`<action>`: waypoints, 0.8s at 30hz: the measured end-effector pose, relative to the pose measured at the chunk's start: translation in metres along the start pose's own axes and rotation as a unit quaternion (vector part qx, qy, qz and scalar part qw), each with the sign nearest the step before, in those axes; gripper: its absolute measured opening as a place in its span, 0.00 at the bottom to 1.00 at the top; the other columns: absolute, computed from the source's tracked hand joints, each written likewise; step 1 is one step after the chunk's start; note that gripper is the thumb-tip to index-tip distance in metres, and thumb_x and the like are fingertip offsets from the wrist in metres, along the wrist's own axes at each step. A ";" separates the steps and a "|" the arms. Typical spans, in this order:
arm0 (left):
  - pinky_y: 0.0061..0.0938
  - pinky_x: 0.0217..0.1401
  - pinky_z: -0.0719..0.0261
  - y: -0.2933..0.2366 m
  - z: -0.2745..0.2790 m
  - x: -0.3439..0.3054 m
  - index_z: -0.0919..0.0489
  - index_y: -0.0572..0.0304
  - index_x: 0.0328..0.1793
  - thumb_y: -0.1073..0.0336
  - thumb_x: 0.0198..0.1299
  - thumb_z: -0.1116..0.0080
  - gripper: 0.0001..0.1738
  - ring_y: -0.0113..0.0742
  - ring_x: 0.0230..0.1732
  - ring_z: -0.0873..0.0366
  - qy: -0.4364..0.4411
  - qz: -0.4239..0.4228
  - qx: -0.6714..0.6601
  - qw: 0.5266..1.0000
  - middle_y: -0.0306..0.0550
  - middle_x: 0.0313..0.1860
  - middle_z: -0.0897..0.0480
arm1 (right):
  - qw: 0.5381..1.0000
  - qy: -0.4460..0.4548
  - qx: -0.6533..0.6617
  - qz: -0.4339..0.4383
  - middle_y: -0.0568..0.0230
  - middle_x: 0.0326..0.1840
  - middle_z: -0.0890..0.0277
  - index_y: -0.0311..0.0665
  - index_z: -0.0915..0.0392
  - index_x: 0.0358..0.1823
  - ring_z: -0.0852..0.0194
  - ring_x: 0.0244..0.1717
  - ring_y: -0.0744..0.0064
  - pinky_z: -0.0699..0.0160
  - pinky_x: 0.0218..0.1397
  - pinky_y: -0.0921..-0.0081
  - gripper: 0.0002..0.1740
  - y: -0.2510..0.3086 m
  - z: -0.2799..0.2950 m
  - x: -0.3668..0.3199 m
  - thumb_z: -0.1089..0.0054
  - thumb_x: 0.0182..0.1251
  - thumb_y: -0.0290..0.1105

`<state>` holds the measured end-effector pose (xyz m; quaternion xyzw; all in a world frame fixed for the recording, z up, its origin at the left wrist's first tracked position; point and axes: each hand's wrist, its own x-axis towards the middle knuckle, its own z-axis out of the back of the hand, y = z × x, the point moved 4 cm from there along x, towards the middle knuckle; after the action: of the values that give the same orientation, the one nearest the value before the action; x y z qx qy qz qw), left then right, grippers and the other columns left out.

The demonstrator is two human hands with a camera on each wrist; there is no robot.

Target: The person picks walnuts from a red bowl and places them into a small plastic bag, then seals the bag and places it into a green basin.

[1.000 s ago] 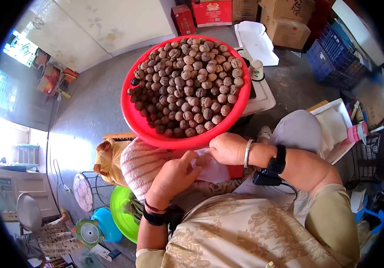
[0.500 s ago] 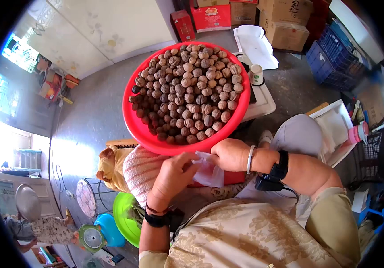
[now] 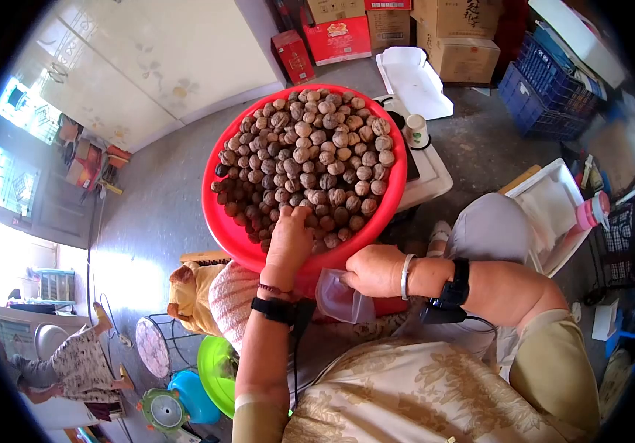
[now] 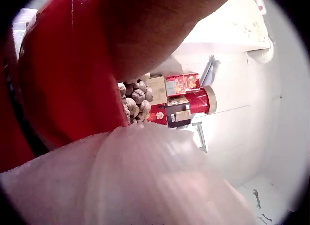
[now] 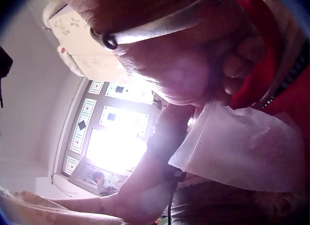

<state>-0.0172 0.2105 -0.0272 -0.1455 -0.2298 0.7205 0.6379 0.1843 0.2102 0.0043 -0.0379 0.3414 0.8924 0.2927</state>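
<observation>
A large red basin (image 3: 332,257) heaped with brown walnuts (image 3: 313,140) stands in front of the person. Over its near rim reaches the left hand (image 3: 290,240), fingertips right at the walnuts; I cannot tell whether a walnut is between them. The right hand (image 3: 378,272) pinches the edge of a clear plastic bag (image 3: 345,301) just below the basin. In the right wrist view the bag (image 5: 242,150) hangs from the curled fingers, with nothing seen inside it. The left wrist view shows the basin's red side and several walnuts (image 4: 138,96) beyond it.
A striped pink towel (image 3: 230,299) lies near the basin's lower left. Beside the basin a paper cup (image 3: 416,131) stands on a white stool (image 3: 432,181). A green basin (image 3: 214,369) is at lower left, a white foam box (image 3: 553,196) at right. Another person (image 3: 74,365) is at far left.
My left hand has left the bag and moved up and forward over the basin's rim to the walnuts. The right hand still holds the bag, which now hangs more open.
</observation>
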 end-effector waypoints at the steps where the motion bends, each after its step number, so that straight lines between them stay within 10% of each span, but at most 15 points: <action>1: 0.49 0.57 0.18 0.001 0.000 -0.001 0.20 0.60 0.60 0.74 0.56 0.37 0.22 0.66 0.53 0.20 -0.018 -0.005 0.012 1.000 0.62 0.55 0.23 | 1.000 -0.001 0.011 -0.006 0.44 0.32 0.16 0.34 0.13 0.33 0.14 0.37 0.41 0.16 0.47 0.51 0.21 -0.001 -0.002 0.000 0.41 0.70 0.46; 9: 0.20 0.46 0.19 -0.015 0.034 -0.036 0.18 0.69 0.58 0.65 0.65 0.29 0.20 0.23 0.43 0.19 -0.024 0.110 -0.344 0.932 0.40 0.44 0.13 | 0.999 0.023 0.019 -0.013 0.40 0.40 0.14 0.32 0.11 0.41 0.13 0.47 0.41 0.17 0.56 0.52 0.23 -0.004 -0.004 0.004 0.42 0.72 0.46; 18: 0.21 0.45 0.16 -0.052 0.047 -0.091 0.21 0.66 0.60 0.67 0.68 0.32 0.18 0.26 0.46 0.16 0.064 0.099 -0.493 0.862 0.44 0.49 0.12 | 0.999 0.029 0.014 -0.025 0.44 0.35 0.14 0.34 0.12 0.37 0.13 0.42 0.44 0.17 0.50 0.53 0.28 0.002 0.006 0.001 0.44 0.75 0.55; 24: 0.24 0.53 0.17 -0.069 0.059 -0.103 0.21 0.62 0.61 0.71 0.66 0.34 0.18 0.29 0.47 0.16 0.158 0.098 -0.245 0.951 0.40 0.46 0.13 | 1.000 -0.006 0.006 -0.002 0.45 0.31 0.15 0.35 0.13 0.33 0.14 0.37 0.46 0.16 0.45 0.54 0.28 -0.004 -0.001 0.005 0.42 0.74 0.54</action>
<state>0.0263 0.1060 0.0501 -0.4314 -0.2801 0.6688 0.5369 0.1823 0.2141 0.0005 -0.0313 0.3448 0.8901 0.2964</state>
